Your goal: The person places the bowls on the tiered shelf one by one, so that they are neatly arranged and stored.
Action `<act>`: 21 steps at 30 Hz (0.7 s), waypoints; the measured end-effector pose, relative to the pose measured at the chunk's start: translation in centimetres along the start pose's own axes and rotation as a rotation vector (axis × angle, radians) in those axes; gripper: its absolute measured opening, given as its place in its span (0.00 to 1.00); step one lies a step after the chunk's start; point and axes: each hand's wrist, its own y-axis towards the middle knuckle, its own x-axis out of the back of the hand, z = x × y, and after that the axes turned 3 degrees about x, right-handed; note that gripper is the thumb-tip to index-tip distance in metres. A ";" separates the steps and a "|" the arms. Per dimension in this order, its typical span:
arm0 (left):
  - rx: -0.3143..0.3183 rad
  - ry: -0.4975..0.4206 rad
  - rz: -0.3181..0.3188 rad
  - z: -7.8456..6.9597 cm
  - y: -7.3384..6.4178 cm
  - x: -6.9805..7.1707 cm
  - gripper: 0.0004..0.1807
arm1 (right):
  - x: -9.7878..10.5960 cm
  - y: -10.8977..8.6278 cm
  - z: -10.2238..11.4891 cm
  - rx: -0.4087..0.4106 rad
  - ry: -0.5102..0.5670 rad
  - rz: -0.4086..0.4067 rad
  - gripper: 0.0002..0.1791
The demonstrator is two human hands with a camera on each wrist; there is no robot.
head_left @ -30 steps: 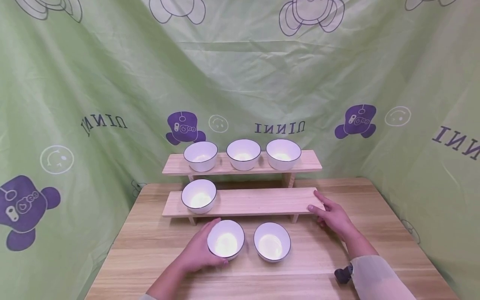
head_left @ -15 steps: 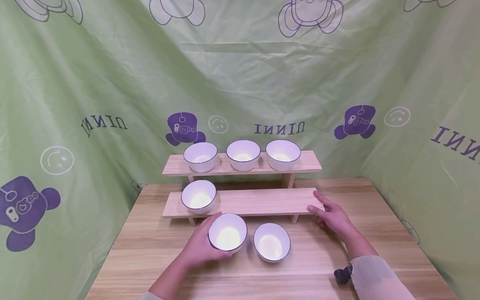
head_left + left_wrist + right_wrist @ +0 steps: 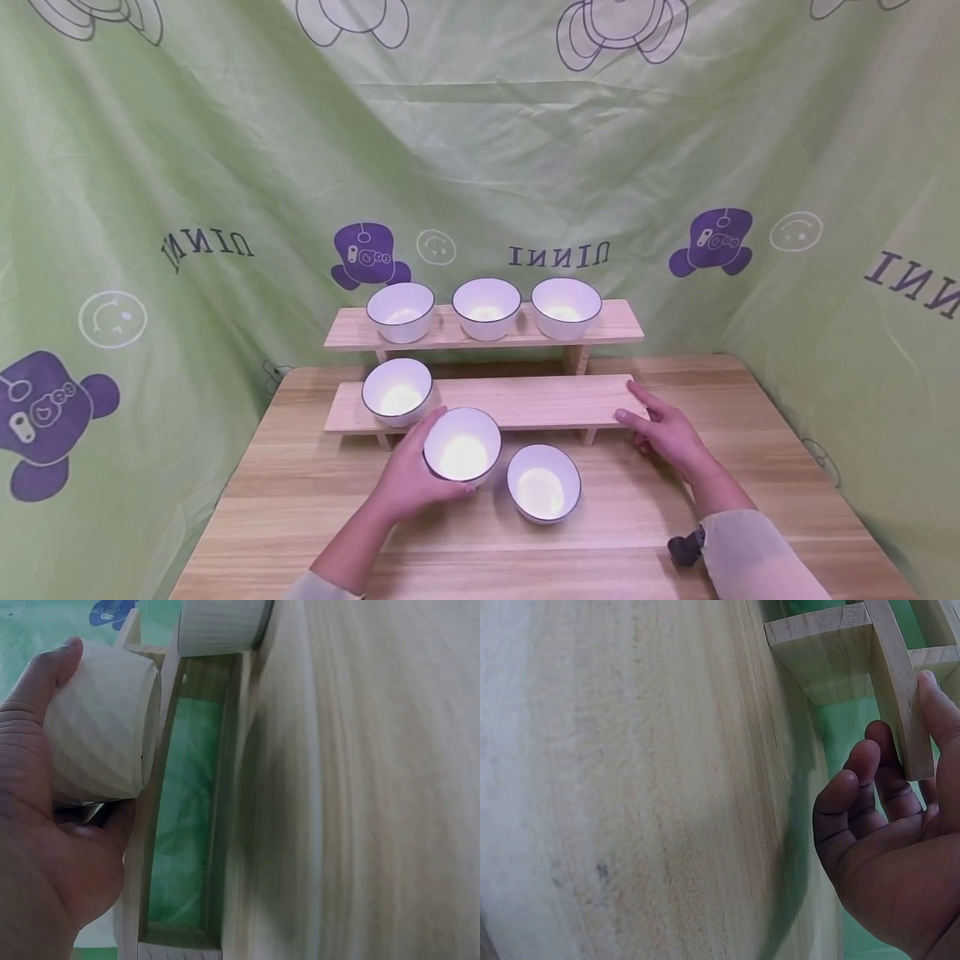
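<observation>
My left hand (image 3: 412, 479) grips a white bowl (image 3: 462, 446) with a dark rim, thumb on the near side and fingers round the far left. The bowl hangs above the table, overlapping the front edge of the lower wooden shelf (image 3: 525, 403) in the head view. Faceted sides show on this bowl (image 3: 105, 724) in the left wrist view. My right hand (image 3: 671, 437) holds the right end of that lower shelf, and the right wrist view has the shelf board (image 3: 900, 697) between thumb and curled fingers. A second white bowl (image 3: 543, 485) stands on the table, right of the held one.
One white bowl (image 3: 397, 392) sits at the left of the lower shelf. Three more, including a middle bowl (image 3: 487, 310), line the upper shelf (image 3: 618, 322). Both shelves stand on the wooden table (image 3: 270, 500). Green printed cloth (image 3: 480, 167) hangs behind and at both sides.
My left hand has lifted the bowl off the table and carried it forward and slightly right, toward the lower shelf. The right hand has stayed on the shelf end.
</observation>
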 end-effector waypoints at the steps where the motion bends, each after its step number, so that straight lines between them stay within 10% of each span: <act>1: 0.000 -0.006 -0.004 -0.2 0.1 -0.1 0.70 | 0.0 0.0 0.0 -0.001 0.004 -0.001 0.51; 21: -0.024 -0.028 -0.088 -2.1 2.5 -1.1 0.70 | -0.1 0.1 -0.3 0.021 0.013 -0.006 0.50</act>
